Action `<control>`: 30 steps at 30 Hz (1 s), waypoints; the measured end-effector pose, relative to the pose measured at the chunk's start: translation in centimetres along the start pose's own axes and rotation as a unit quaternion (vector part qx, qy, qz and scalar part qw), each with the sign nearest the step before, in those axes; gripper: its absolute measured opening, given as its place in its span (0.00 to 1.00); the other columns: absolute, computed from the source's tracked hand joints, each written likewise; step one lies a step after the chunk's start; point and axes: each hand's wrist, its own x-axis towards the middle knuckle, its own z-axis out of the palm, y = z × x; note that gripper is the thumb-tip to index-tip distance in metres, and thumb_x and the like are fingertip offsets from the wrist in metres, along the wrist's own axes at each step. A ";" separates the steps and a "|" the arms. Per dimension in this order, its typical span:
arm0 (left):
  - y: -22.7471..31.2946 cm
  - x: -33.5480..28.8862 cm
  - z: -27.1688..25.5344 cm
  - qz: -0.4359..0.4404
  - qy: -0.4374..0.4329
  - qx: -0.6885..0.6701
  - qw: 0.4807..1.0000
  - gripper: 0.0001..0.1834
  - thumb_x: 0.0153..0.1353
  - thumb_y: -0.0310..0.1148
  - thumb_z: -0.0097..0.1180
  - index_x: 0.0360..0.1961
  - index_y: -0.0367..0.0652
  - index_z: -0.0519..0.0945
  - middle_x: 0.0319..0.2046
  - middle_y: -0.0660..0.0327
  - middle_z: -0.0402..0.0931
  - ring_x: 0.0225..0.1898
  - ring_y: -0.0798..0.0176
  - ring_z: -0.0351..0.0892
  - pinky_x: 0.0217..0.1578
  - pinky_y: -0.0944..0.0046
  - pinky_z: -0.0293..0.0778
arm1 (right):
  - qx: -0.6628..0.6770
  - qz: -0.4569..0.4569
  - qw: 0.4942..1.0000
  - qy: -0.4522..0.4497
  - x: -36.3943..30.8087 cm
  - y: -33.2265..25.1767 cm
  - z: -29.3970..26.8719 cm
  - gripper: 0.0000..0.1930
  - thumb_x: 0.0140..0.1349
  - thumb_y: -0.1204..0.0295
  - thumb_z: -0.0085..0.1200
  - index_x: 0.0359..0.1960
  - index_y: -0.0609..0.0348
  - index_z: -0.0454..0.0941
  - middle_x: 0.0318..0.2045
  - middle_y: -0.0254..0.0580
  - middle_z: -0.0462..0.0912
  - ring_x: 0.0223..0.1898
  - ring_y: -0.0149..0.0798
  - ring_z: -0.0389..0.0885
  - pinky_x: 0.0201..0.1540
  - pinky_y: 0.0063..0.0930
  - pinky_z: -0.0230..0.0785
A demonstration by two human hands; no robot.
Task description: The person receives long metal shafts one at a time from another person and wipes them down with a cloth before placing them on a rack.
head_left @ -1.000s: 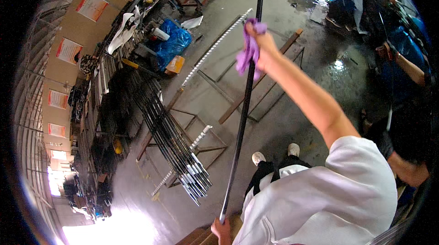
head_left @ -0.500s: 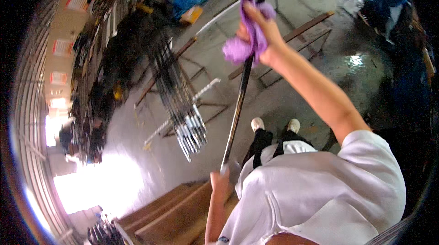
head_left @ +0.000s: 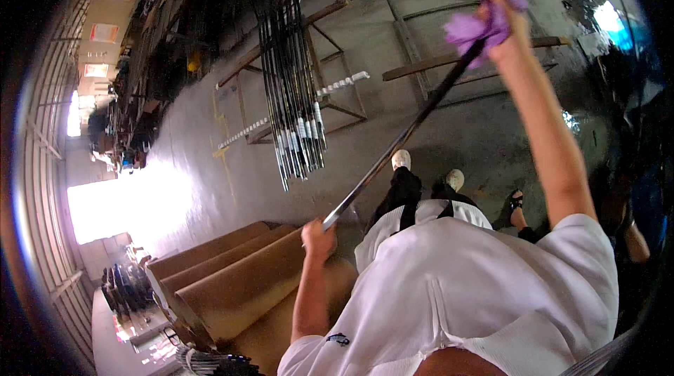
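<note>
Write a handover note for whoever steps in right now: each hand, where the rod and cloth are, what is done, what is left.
Left hand: closed on the near end of the long dark rod, low by the hip.
Right hand: raised, arm outstretched, gripping the purple cloth wrapped around the rod far up its length.
Rod runs diagonally up between both hands, above the concrete floor.
Bundle of similar rods lies on metal trestles ahead; brown cardboard rolls stand at the left.
Done: cannot tell how much is wiped.
Left: likely wiping along the rod.
</note>
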 end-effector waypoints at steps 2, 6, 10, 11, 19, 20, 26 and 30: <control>-6.4 -2.6 1.6 -0.056 -0.045 0.021 0.997 0.11 0.41 0.37 0.55 0.23 0.41 0.77 0.24 0.48 0.75 0.30 0.45 0.74 0.30 0.51 0.68 | -0.028 -0.056 0.997 -0.040 7.0 -3.9 -3.7 0.08 0.46 0.73 0.62 0.26 0.56 0.74 0.20 0.33 0.73 0.20 0.32 0.71 0.22 0.26 0.66; -17.4 -7.3 4.3 -0.047 0.065 -0.046 0.996 0.09 0.39 0.29 0.57 0.25 0.42 0.80 0.20 0.48 0.74 0.25 0.45 0.74 0.27 0.53 0.70 | -0.307 -0.180 0.934 0.026 14.7 -13.5 -7.1 0.18 0.53 0.54 0.55 0.31 0.56 0.74 0.26 0.33 0.73 0.28 0.31 0.69 0.33 0.23 0.63; -23.0 -8.7 5.8 -0.148 0.101 -0.062 0.982 0.06 0.45 0.32 0.56 0.22 0.41 0.77 0.21 0.49 0.74 0.27 0.43 0.74 0.26 0.52 0.69 | -0.214 -0.177 0.961 0.018 16.8 -12.2 -4.3 0.17 0.53 0.57 0.54 0.37 0.56 0.73 0.33 0.36 0.74 0.35 0.35 0.71 0.39 0.28 0.66; -25.9 -7.9 8.2 -0.218 0.088 -0.088 0.968 0.08 0.47 0.35 0.56 0.23 0.41 0.77 0.21 0.49 0.74 0.27 0.43 0.74 0.26 0.52 0.68 | -0.189 -0.174 0.966 0.016 16.5 -11.5 -3.3 0.17 0.53 0.58 0.54 0.38 0.56 0.72 0.35 0.36 0.74 0.37 0.36 0.71 0.41 0.29 0.66; -21.5 16.0 10.7 -0.372 0.125 -0.181 0.902 0.28 0.52 0.59 0.48 0.29 0.40 0.73 0.29 0.47 0.75 0.34 0.41 0.73 0.31 0.49 0.68 | -0.160 0.204 0.966 0.020 1.5 15.0 -2.2 0.28 0.50 0.59 0.56 0.51 0.57 0.65 0.49 0.43 0.70 0.51 0.43 0.68 0.55 0.39 0.60; -20.7 19.6 10.4 -0.380 0.112 -0.159 0.904 0.28 0.52 0.60 0.48 0.29 0.40 0.73 0.29 0.47 0.75 0.35 0.41 0.73 0.32 0.49 0.67 | -0.170 0.246 0.954 0.010 -0.3 17.4 -3.1 0.27 0.50 0.59 0.55 0.50 0.58 0.66 0.50 0.44 0.70 0.51 0.43 0.68 0.55 0.39 0.60; -25.0 31.6 13.9 -0.365 0.143 -0.138 0.910 0.26 0.52 0.57 0.50 0.30 0.40 0.72 0.28 0.49 0.74 0.32 0.43 0.72 0.33 0.50 0.68 | -0.270 0.398 0.869 0.117 -6.9 21.9 -10.7 0.28 0.46 0.66 0.50 0.51 0.62 0.64 0.46 0.50 0.72 0.47 0.51 0.71 0.52 0.47 0.64; -27.7 35.3 14.6 -0.365 0.079 -0.095 0.923 0.22 0.53 0.50 0.53 0.38 0.43 0.70 0.36 0.55 0.74 0.39 0.50 0.73 0.38 0.50 0.69 | -0.293 0.392 0.866 0.102 -10.1 21.5 -12.7 0.25 0.42 0.70 0.51 0.46 0.63 0.65 0.40 0.50 0.73 0.43 0.49 0.74 0.47 0.44 0.67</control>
